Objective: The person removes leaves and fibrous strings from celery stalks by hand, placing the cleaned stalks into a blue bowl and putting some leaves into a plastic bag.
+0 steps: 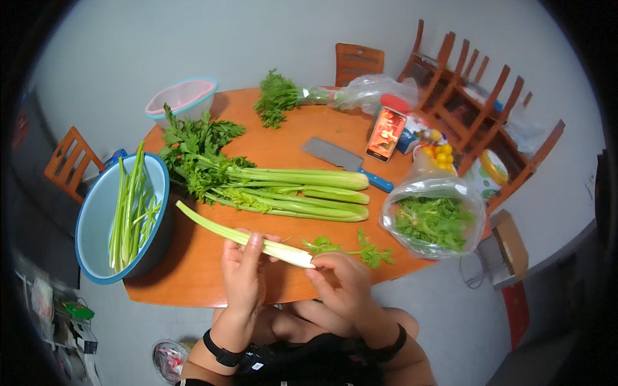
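Observation:
My left hand [248, 265] grips a single pale celery stalk [217, 227] around its lower middle, thumb on top. At the stalk's white base end, my right hand [340, 280] pinches with thumb and fingertips. Leaf scraps [369, 251] lie on the wooden table [193, 280] just beyond my right hand. Farther across, several celery stalks [299, 198] rest side by side, their celery leaves [193, 159] to the left and cut ends to the right. A blue basin [82, 241] at the left holds more bare stalks [128, 217].
Behind the celery lies a cleaver [333, 153] with a blue handle. A clear plastic bag [386, 224] of leaves stands at the right edge, near a propped phone [386, 134] and yellow fruit [439, 154]. At the back are nested colanders [181, 99] and a bagged leafy bunch [277, 99].

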A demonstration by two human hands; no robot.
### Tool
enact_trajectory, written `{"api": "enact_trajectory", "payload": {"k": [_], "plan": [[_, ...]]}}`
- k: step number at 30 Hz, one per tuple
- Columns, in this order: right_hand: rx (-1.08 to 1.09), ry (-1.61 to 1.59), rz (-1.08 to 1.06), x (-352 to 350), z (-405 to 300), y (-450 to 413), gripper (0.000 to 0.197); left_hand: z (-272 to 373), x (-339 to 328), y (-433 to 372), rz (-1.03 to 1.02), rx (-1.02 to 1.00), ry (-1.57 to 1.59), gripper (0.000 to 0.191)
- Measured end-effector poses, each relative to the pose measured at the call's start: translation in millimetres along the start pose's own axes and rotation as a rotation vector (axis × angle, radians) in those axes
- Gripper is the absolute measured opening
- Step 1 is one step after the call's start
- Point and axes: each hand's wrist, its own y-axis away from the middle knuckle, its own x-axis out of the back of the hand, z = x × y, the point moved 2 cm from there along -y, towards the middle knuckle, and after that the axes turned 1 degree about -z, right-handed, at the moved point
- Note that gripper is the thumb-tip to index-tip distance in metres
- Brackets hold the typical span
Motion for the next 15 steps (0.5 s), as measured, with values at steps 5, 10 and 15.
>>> {"api": "enact_trajectory", "payload": {"k": [5,10,15], "plan": [[-0.275,-0.163,-0.198,5,0,7,0.008,10,-14,4,-0.093,-0.134,-0.090,0.028],[-0.535,-0.736,-0.280,4,7,16,0.013,11,-17,6,-0.214,-0.130,-0.106,0.036],[-0.623,-0.910,-0.400,5,9,18,0.015,11,-16,6,-0.270,-0.138,-0.092,0.037]]}}
